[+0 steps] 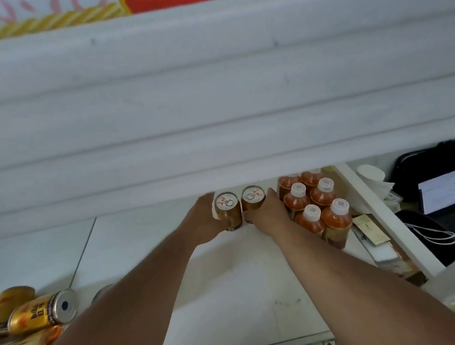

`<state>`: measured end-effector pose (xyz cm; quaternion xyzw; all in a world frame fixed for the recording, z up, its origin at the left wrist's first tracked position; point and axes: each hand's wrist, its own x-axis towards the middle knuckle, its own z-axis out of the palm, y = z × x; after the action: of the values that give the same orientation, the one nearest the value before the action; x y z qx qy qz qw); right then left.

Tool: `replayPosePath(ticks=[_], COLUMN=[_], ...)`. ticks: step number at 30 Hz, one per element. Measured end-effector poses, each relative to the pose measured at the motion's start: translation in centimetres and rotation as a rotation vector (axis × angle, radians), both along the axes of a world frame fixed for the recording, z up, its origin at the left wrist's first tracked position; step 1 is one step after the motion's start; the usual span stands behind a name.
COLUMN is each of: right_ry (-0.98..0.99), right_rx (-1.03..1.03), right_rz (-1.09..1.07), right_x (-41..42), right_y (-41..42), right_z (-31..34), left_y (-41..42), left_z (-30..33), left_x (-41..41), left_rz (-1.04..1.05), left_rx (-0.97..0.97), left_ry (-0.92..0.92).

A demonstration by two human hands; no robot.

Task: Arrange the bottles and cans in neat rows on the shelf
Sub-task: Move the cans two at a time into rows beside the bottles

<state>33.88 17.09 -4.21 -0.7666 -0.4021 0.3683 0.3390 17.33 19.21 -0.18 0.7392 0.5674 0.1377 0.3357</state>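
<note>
gold cans [239, 206] upright, side by side (pull-tabs up) | orange bottles [317, 206] upright, white-capped, rows just right

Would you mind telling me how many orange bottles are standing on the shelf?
6 capped ones show clearly, in two columns right of the right hand: front pair, middle pair, back pair partly under the shelf above. More may be hidden behind.
</note>
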Motion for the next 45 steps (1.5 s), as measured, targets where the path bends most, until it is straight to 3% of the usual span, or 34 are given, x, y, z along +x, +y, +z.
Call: replayPosePath(ticks=[5,11,16,20,32,45], right_ry=[-0.077,-0.2,-0.459,-0.617,-0.617,-0.638], right_rx=[-0.057,-0.106,-0.082,-0.069,-0.017,-0.043], right_rz=[-0.029,0.272,0.582,0.712,0.847,0.828], right_x=[-1.3,-4.3,-5.0,-4.8,-6.0,-13.7], right_y=[-3.3,-9.1,-12.2,-14.8,-23.7,-30.3], right_z=[1.2,2.6,4.1,5.3,6.1,6.6], left_y=[-2.1,-6.1,-10.4,-14.4,-27.4,-34.3], left_z=[0.6,1.1,2.4,3.2,2.6,2.7], left_x=[-1.2,-2.3,-2.6,-3.4,-7.1,-16.2], left_rz=[0.007,-0.045,-0.036,0.027,0.156,0.178], left_rx=[0.064,0.093,0.128,0.136,0.006,0.026], left_ry=[0.281,0.47,0.513,0.506,0.528,0.499])
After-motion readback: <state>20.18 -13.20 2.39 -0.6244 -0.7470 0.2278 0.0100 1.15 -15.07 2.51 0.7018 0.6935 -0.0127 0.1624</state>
